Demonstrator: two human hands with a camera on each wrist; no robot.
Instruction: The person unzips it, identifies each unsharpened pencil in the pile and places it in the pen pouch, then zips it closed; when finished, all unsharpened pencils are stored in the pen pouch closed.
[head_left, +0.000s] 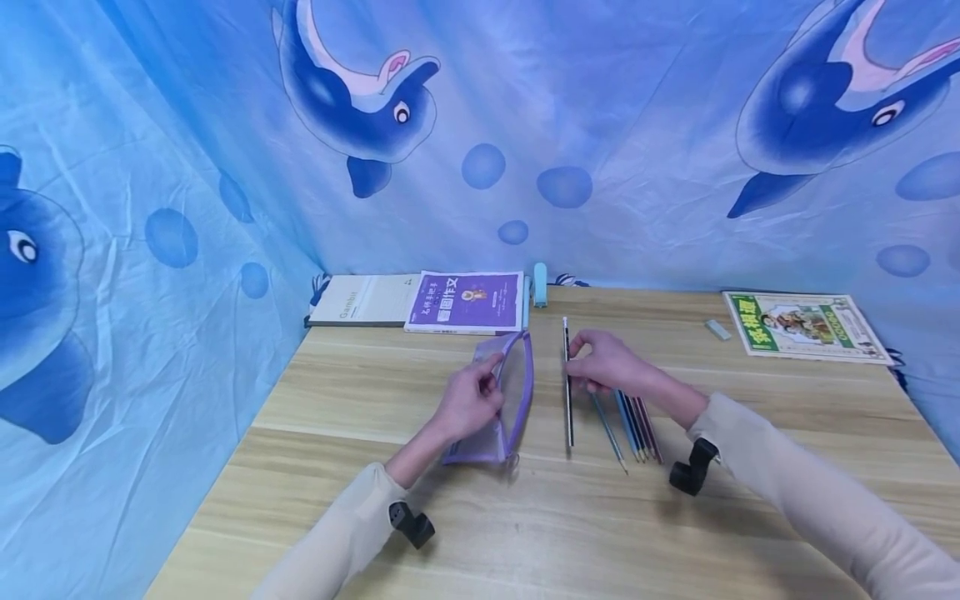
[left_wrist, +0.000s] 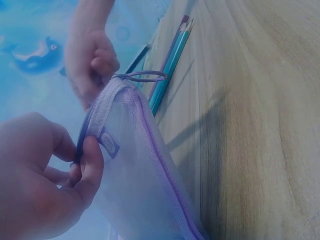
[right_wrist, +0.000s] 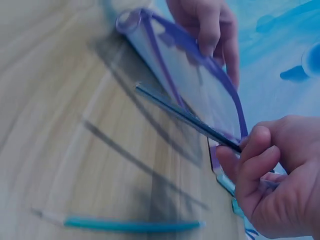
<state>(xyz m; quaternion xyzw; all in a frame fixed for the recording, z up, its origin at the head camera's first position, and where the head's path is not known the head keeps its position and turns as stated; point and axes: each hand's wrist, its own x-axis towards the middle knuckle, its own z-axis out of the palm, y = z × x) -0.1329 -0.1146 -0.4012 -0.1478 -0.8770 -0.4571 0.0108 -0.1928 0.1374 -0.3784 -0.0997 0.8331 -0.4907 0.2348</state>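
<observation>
Nearest in, two cream sleeves reach over a pale wood-grain tabletop [head_left: 750,533], a black strap mount at each wrist. Left hand [head_left: 468,400] first: thumb and curled fingers pinch the rim of a lilac mesh pouch [head_left: 506,400], soft and see-through, edged with a darker purple zip band. From the left wrist the weave shows fine and gauzy, a small label sits by the fingers, and a thin metal ring [left_wrist: 140,76] hangs at the pouch's far corner. The pouch stands on edge under that hand, mouth turned toward the right hand.

Right hand [head_left: 607,362] now, just beside the pouch: fingers curled round a slim dark pencil [head_left: 567,392], long and straight, held near its far end, with its length running back toward the person. From the right wrist it lies close alongside the pouch's purple edge; contact I cannot tell.

Under and behind the right hand lies a fan of coloured pencils [head_left: 633,425], teal and reddish shafts flat on the wood, tips toward the person.

Farther out, beyond the left hand, a purple book [head_left: 467,302] lies flat with a white book [head_left: 363,300] beside it. Past the right hand, a small pale eraser [head_left: 717,329] and a green book [head_left: 806,325]. Behind everything, a creased blue cloth [head_left: 600,125] printed with dolphins.
</observation>
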